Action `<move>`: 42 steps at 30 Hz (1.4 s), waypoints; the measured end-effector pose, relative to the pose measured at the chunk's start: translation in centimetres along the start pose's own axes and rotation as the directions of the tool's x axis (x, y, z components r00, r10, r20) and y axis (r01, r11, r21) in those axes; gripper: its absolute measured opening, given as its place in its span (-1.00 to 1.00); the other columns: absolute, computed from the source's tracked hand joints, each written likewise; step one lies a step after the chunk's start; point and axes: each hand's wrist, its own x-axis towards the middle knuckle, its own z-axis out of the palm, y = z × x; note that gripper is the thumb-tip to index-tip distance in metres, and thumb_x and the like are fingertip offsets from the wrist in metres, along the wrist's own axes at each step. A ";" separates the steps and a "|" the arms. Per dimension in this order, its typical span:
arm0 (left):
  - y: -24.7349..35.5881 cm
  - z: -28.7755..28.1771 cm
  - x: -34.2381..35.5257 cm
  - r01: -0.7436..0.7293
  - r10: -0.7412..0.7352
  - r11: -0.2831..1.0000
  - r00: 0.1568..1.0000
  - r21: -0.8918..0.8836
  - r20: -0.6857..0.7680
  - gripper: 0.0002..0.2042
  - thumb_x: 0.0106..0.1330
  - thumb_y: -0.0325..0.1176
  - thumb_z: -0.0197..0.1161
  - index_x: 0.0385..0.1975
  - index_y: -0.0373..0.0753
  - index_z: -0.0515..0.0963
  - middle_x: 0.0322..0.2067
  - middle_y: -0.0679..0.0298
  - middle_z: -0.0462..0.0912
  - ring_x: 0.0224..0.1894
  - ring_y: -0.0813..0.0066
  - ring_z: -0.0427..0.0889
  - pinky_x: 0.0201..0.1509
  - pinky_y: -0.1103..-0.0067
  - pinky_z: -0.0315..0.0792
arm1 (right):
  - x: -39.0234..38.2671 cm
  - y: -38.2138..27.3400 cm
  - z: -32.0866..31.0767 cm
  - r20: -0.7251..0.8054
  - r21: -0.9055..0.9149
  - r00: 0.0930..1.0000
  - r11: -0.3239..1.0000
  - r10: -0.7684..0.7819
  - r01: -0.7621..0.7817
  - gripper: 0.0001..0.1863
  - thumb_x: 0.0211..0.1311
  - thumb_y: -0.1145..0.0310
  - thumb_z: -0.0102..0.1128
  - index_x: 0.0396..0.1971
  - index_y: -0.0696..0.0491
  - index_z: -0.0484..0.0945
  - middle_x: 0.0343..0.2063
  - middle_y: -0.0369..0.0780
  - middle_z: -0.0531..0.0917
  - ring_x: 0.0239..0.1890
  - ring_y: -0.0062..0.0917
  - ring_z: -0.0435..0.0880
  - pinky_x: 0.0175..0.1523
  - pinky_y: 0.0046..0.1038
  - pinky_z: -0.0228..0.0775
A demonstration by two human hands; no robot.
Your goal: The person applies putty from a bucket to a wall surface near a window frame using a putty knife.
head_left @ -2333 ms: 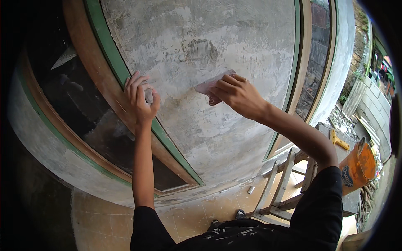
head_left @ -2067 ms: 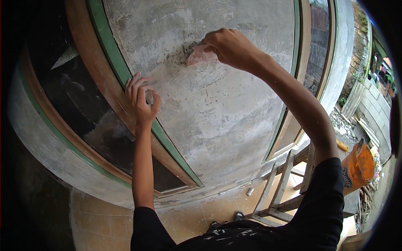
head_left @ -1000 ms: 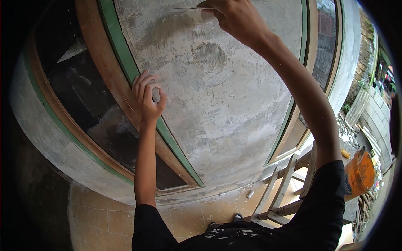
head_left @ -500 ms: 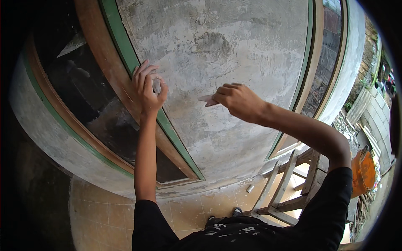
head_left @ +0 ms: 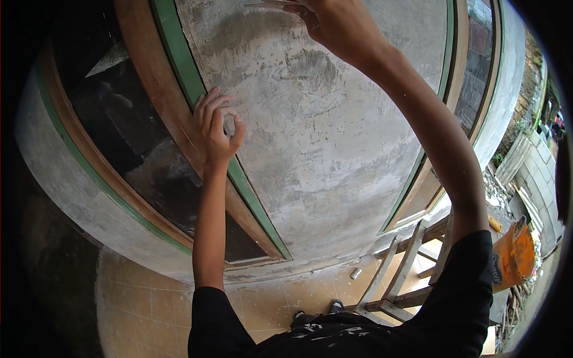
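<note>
My left hand [head_left: 216, 132] is braced against the wall beside the green window trim [head_left: 179, 51]. Its fingers are stretched upward, the thumb curves toward the index finger, and I see nothing in it. High on the patchy grey plastered wall [head_left: 334, 143], my right hand [head_left: 337, 24] is closed on a thin, pale flat piece [head_left: 268, 6]. The upper picture edge cuts off part of this hand, and the piece's exact kind is unclear. Its thin edge points left, close to the wall.
Wood-framed dark windows stand left [head_left: 113, 113] and right [head_left: 474, 65]. A wooden ladder-like stand [head_left: 401, 271] is below my right arm, with an orange bucket [head_left: 518, 256] beyond. A small pale cylinder [head_left: 356, 273] lies on the tiled floor [head_left: 262, 304].
My right hand has moved up the wall, from mid-height to the upper picture edge, carrying the pale flat piece. My left hand stays almost where it was.
</note>
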 end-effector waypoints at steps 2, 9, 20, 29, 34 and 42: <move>0.2 0.0 0.2 -0.001 0.001 1.000 1.000 0.011 0.006 -0.95 0.18 -0.39 0.13 -0.44 -0.18 0.45 -0.10 0.22 0.61 0.20 0.08 0.47 0.30 0.10 0.21 | -1.0 0.7 1.2 -0.048 -0.159 0.985 0.975 -0.163 0.154 -0.72 0.10 0.58 0.21 -0.15 0.11 0.68 -0.20 -0.16 0.73 -0.14 -0.34 0.69 -0.02 -0.37 0.57; -0.1 0.0 -0.2 0.004 -0.005 1.000 1.000 0.021 0.010 -0.95 0.18 -0.39 0.12 -0.45 -0.19 0.45 -0.09 0.20 0.61 0.21 0.07 0.46 0.30 0.11 0.20 | -12.2 -2.7 4.2 0.198 -0.345 0.940 0.878 -0.277 0.332 -0.51 0.10 0.31 0.37 0.06 0.08 0.53 0.00 -0.24 0.62 0.02 -0.53 0.58 0.17 -0.41 0.54; 0.3 0.1 0.0 0.004 -0.003 1.000 1.000 0.023 -0.002 -0.92 0.17 -0.40 0.15 -0.41 -0.26 0.46 0.12 0.07 0.42 0.23 -0.04 0.34 0.29 0.11 0.24 | -3.3 3.5 -0.6 -0.111 -0.244 0.963 0.946 -0.247 0.214 -0.75 0.25 0.53 0.15 -0.20 -0.13 0.71 -0.21 -0.34 0.74 -0.23 -0.60 0.69 -0.10 -0.51 0.61; 0.4 -0.1 0.3 0.014 -0.014 1.000 0.999 0.021 0.040 -0.88 0.23 -0.40 0.12 -0.38 -0.33 0.45 0.15 0.01 0.38 0.26 -0.05 0.30 0.32 0.10 0.23 | -12.9 -0.8 3.7 0.132 -0.285 0.927 0.883 -0.350 0.374 -0.70 0.21 0.26 0.27 -0.09 0.04 0.63 -0.16 -0.27 0.68 -0.05 -0.55 0.57 0.05 -0.43 0.59; 0.3 -0.1 0.2 0.013 -0.014 0.999 1.000 0.049 0.022 -0.89 0.21 -0.39 0.13 -0.40 -0.30 0.45 0.13 0.04 0.40 0.24 -0.04 0.33 0.30 0.11 0.23 | -15.5 -3.3 2.2 0.325 -0.053 0.885 0.928 -0.333 0.369 -0.74 0.14 0.29 0.34 -0.17 0.00 0.64 -0.25 -0.31 0.68 -0.14 -0.56 0.63 0.08 -0.43 0.59; 0.4 0.0 0.2 0.021 -0.022 0.998 1.000 0.066 0.019 -0.89 0.20 -0.38 0.13 -0.41 -0.27 0.44 0.11 0.07 0.44 0.21 -0.06 0.35 0.28 0.10 0.25 | -2.8 4.0 -1.5 -0.060 -0.041 0.976 0.977 -0.209 0.207 -0.72 0.11 0.62 0.13 -0.19 0.10 0.68 -0.16 -0.20 0.73 -0.07 -0.34 0.65 0.09 -0.36 0.47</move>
